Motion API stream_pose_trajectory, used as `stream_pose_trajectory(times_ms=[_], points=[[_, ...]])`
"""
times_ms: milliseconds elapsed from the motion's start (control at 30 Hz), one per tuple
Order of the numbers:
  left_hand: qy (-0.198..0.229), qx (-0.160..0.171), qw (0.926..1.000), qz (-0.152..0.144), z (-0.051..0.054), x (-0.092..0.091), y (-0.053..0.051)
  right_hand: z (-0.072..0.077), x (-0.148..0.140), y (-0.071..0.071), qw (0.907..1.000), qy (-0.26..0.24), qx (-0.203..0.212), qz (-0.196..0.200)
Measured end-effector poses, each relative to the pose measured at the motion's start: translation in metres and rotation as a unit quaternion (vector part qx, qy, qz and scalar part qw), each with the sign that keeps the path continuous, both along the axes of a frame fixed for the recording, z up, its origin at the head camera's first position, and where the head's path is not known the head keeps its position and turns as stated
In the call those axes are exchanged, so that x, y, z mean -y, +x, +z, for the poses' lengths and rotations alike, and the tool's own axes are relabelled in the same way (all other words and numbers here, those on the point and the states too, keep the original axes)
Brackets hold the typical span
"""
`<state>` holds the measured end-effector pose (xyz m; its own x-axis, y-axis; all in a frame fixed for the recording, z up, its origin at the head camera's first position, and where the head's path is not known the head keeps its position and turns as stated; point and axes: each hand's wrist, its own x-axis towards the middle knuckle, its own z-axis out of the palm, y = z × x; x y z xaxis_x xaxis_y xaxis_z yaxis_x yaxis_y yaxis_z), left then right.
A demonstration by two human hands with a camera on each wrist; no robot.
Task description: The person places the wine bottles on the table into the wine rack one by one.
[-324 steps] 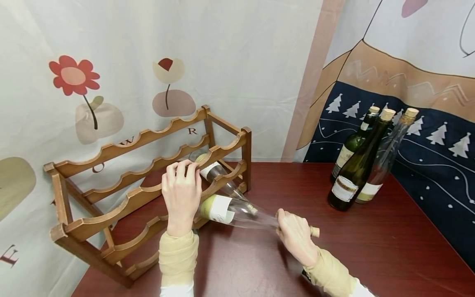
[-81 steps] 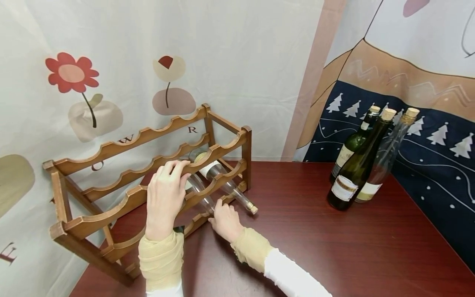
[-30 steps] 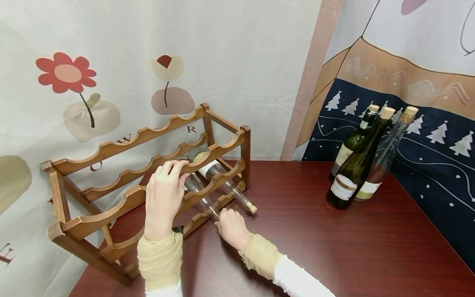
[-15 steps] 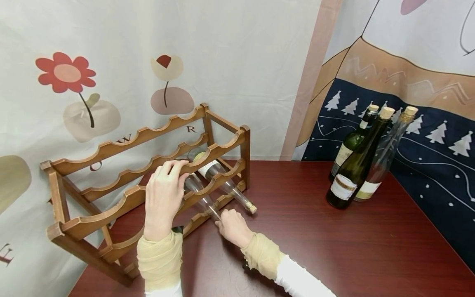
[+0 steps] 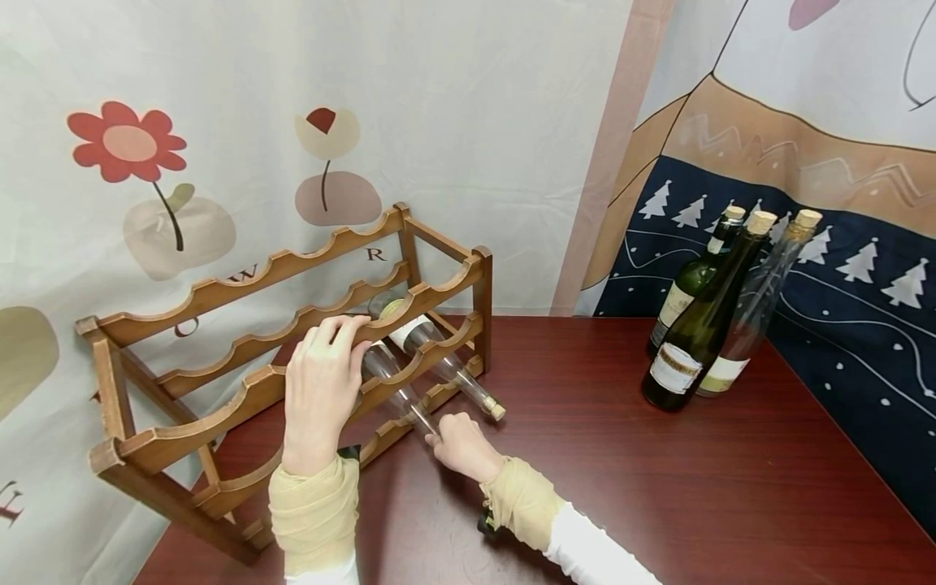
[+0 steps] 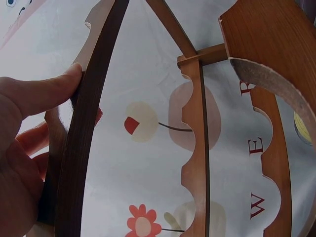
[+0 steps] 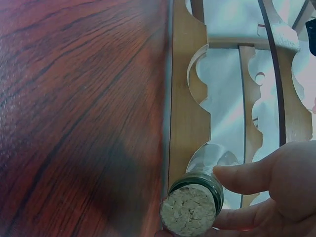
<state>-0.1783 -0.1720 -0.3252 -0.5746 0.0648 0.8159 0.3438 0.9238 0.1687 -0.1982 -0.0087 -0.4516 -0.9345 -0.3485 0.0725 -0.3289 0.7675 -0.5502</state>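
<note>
The clear glass bottle [image 5: 407,400] with a cork stopper [image 7: 187,210] lies on a slant through the front of the brown wooden rack with scalloped rails [image 5: 205,426], passing under the middle front rail and over the bottom one, neck outward. The right hand [image 5: 468,447] is at the outer end of the bottle, its thumb and fingers closed round the neck just behind the cork. The left hand [image 5: 322,390] is above the bottle and to its left, apart from it; the thumb and fingers are bent over the top front rail and grip it from both sides. A second clear glass bottle with a white label [image 5: 449,366] lies in the rack immediately right of the first, cork outward. Well to the right, a dark green bottle [image 5: 695,337], a green bottle with a cream label [image 5: 674,306] and a clear bottle with a pale label [image 5: 749,333] stand upright, close together, on the reddish-brown wood-grain table [image 5: 585,382]. Printed cloth [image 5: 475,122] hangs behind.
</note>
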Motion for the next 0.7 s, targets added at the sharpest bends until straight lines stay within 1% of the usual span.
stream_pose_trajectory(times_ms=[367, 600, 700], points=[[0.002, 0.000, 1.0000, 0.001, 0.0000, -0.0002, -0.0004, 0.0012, -0.0038, -0.0011, 0.9977, -0.023, 0.063, -0.007], [0.000, 0.003, 1.0000, 0.001, 0.0004, -0.0003, -0.0003, 0.0021, -0.0057, -0.0003, 0.9956, -0.037, 0.086, -0.011], [0.000, 0.004, 1.0000, 0.002, 0.0006, -0.0004, -0.0001, 0.0019, -0.0056, 0.0000, 0.9948, -0.035, 0.095, -0.016]])
